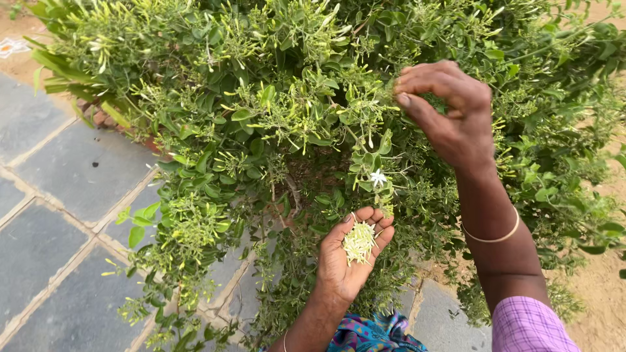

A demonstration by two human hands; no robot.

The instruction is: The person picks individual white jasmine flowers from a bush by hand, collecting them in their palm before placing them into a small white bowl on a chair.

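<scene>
Flower buds [359, 242], pale green-white and slender, lie in a small heap in the cupped palm of the left hand [349, 257]. The left hand is held palm up, fingers curled loosely upward around the heap; its grip is apart, cradling the buds rather than clamping them. The heap sits in the hollow of the palm, toward the base of the fingers, touching the skin on all lower sides.

The right hand [450, 111] is raised above and to the right of the left hand, well apart from the heap. Its fingertips [407, 85] are drawn together in a pinch at a sprig of the shrub [261, 111]; the grip is together, but what lies between the fingertips is too small to tell. A thin gold bangle [492, 234] circles the right wrist, and a purple checked sleeve [528, 322] covers the forearm lower down.

One open white flower [377, 177] sits on the shrub between the two hands, just above the left fingertips. The shrub is dense, with small glossy green leaves and many clusters of unopened buds, and fills most of the view.

Grey paving slabs [59, 195] with pale joints lie to the left beneath the foliage. Sandy ground [603, 293] shows at the right. Patterned blue and purple cloth [372, 334] appears at the bottom edge beside the left wrist.
</scene>
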